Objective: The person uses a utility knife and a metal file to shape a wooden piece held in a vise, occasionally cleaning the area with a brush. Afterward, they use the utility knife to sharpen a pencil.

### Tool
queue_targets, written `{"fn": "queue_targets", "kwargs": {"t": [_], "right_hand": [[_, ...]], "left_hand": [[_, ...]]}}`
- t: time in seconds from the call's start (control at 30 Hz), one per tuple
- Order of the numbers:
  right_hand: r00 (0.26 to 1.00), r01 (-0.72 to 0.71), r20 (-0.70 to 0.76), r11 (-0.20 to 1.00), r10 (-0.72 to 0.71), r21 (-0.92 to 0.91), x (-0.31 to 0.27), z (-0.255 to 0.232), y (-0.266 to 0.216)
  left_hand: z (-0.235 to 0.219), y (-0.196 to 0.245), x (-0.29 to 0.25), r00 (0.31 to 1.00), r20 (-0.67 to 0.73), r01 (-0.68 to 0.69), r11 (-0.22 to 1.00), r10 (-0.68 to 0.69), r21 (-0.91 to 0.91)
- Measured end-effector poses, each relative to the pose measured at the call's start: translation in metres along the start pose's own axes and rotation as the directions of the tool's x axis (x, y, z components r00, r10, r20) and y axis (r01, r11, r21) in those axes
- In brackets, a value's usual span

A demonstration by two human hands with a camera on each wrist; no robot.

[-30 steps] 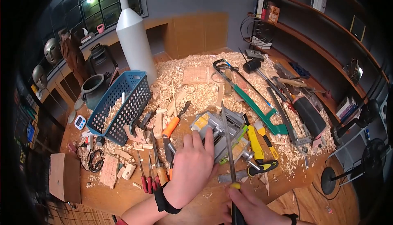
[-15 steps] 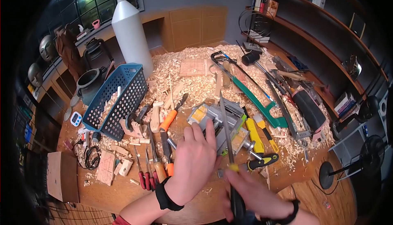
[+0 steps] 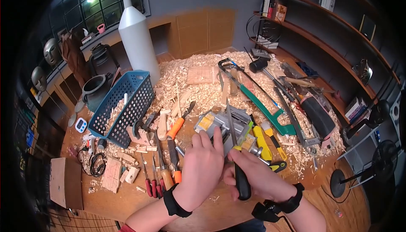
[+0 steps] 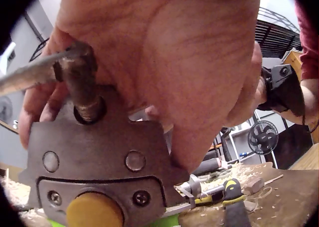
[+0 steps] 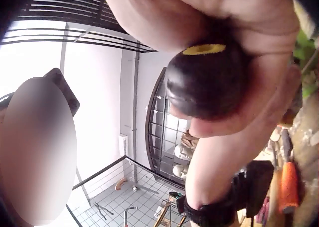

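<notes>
My right hand (image 3: 260,170) grips the black and yellow handle of a file (image 3: 232,126). In the right wrist view the handle's rounded black butt (image 5: 204,82) pokes out of the fist. The long metal blade points away from me and overlaps a grey bench vise (image 3: 244,126). My left hand (image 3: 201,160) lies over the vise's near left side, fingers extended forward and the index finger close beside the blade. From the left wrist, the vise's end plate (image 4: 99,152) with its screw bar (image 4: 37,75) shows under the palm. The hand hides whatever the jaws hold.
Left stands a blue basket (image 3: 122,109) near chisels and red-handled tools (image 3: 154,188). A yellow utility knife (image 3: 262,145), a green hacksaw (image 3: 264,107) and a mallet (image 3: 258,66) lie right. Wood shavings (image 3: 198,96) cover the table's back; a tall white bottle (image 3: 139,42) stands behind.
My right hand has moved forward, away from my body and closer to the vise, carrying the file. The left hand keeps its place on the vise. The head view has shifted slightly.
</notes>
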State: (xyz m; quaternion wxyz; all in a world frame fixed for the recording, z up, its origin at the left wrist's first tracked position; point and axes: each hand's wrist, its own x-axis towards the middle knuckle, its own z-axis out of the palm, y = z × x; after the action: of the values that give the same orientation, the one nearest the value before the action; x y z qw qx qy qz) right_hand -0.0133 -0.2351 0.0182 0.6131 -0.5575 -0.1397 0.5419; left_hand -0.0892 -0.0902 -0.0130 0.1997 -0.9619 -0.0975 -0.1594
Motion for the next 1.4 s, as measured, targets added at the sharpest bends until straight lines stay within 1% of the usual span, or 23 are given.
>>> {"fn": "queue_targets", "kwargs": {"t": [0.03,0.1,0.13,0.17,0.23,0.37,0.43,0.57,0.63,0.77,0.83,0.9,0.97,1.0,1.03,1.07,1.1,1.13,1.17,1.2,1.23,1.3,1.4], "right_hand": [[1.0,-0.001,0.018,1.0,0.0,0.028,0.0,-0.002,-0.004],[0.997,-0.08,-0.015,0.997,0.08,0.003,-0.024,0.005,0.003],[0.986,-0.128,-0.106,0.992,0.128,0.013,-0.037,0.013,0.018],[0.981,-0.162,-0.086,0.981,0.172,0.111,-0.055,0.024,0.017],[0.988,-0.12,-0.075,0.978,0.135,0.171,-0.073,0.019,0.035],[0.985,-0.119,-0.107,0.98,0.137,0.159,-0.09,0.007,0.037],[0.985,-0.06,-0.142,0.971,0.094,0.23,-0.093,0.004,0.037],[0.983,-0.025,-0.17,0.973,0.066,0.229,-0.098,-0.004,0.035],[0.979,-0.015,-0.195,0.972,0.062,0.234,-0.102,-0.006,0.035],[0.987,0.001,-0.16,0.985,0.028,0.174,-0.11,-0.011,0.032],[0.992,0.007,-0.128,0.99,0.011,0.14,-0.115,-0.014,0.032],[0.99,-0.011,-0.14,0.99,0.031,0.141,-0.123,-0.014,0.029],[0.987,-0.026,-0.155,0.99,0.048,0.14,-0.131,-0.013,0.027],[0.987,-0.024,-0.157,0.993,0.042,0.115,-0.135,-0.014,0.027],[0.986,-0.018,-0.162,0.996,0.033,0.093,-0.139,-0.016,0.028],[0.987,-0.006,-0.161,0.994,0.023,0.107,-0.144,-0.017,0.031],[0.986,0.001,-0.163,0.994,0.017,0.111,-0.149,-0.019,0.033],[0.983,-0.003,-0.18,0.992,0.025,0.123,-0.153,-0.02,0.034],[0.98,-0.005,-0.194,0.991,0.031,0.133,-0.157,-0.021,0.037],[0.981,0.006,-0.195,0.991,0.02,0.133,-0.159,-0.023,0.041],[0.98,0.011,-0.199,0.993,0.012,0.114,-0.161,-0.026,0.046],[0.977,0.026,-0.212,0.995,-0.006,0.093,-0.165,-0.029,0.052],[0.979,0.0,-0.2,0.989,0.029,0.146,-0.171,-0.03,0.055]], "left_hand": [[-0.003,0.0,0.0,1.0,-0.007,0.007,1.0,-0.007,0.005],[-0.01,0.0,0.001,0.999,0.039,0.031,0.997,-0.028,-0.071],[-0.01,0.0,0.001,0.998,0.056,0.029,0.998,-0.025,-0.064],[-0.011,0.001,0.001,0.998,0.058,0.033,0.997,-0.029,-0.067],[-0.016,0.002,0.001,0.995,0.099,0.05,0.983,-0.033,-0.179],[-0.021,0.001,0.001,0.993,0.107,0.069,0.982,-0.051,-0.174],[-0.023,-0.002,0.0,0.99,0.138,0.065,0.963,-0.029,-0.262],[-0.025,-0.013,-0.005,0.997,0.081,0.021,0.943,0.006,-0.333],[-0.031,-0.017,-0.005,0.988,0.152,0.024,0.911,0.042,-0.412],[-0.047,-0.009,-0.022,0.989,0.125,-0.027,0.916,0.084,-0.401],[-0.057,-0.007,-0.028,0.978,0.167,-0.005,0.815,0.125,-0.58],[-0.062,-0.007,-0.034,0.964,0.212,0.006,0.785,0.16,-0.62],[-0.062,-0.011,-0.041,0.973,0.104,-0.067,0.683,0.206,-0.728],[-0.066,-0.021,-0.036,0.974,0.101,-0.068,0.684,0.203,-0.726],[-0.072,-0.039,-0.027,0.94,0.262,0.079,0.607,0.218,-0.79],[-0.076,-0.054,-0.02,0.875,0.412,0.232,0.527,0.253,-0.818],[-0.066,-0.064,-0.017,0.876,0.408,0.225,0.531,0.258,-0.817],[-0.043,-0.073,-0.01,0.95,0.218,0.057,0.564,0.222,-0.824],[-0.022,-0.077,-0.003,0.981,0.013,-0.107,0.601,0.192,-0.792],[-0.006,-0.075,0.006,0.981,0.005,-0.116,0.605,0.195,-0.788],[0.009,-0.07,0.015,0.982,-0.04,-0.138,0.563,0.184,-0.815],[0.02,-0.06,0.032,0.98,-0.096,-0.175,0.516,0.176,-0.839],[0.024,-0.05,0.054,0.975,0.083,0.01,0.333,0.208,-0.943]]}}
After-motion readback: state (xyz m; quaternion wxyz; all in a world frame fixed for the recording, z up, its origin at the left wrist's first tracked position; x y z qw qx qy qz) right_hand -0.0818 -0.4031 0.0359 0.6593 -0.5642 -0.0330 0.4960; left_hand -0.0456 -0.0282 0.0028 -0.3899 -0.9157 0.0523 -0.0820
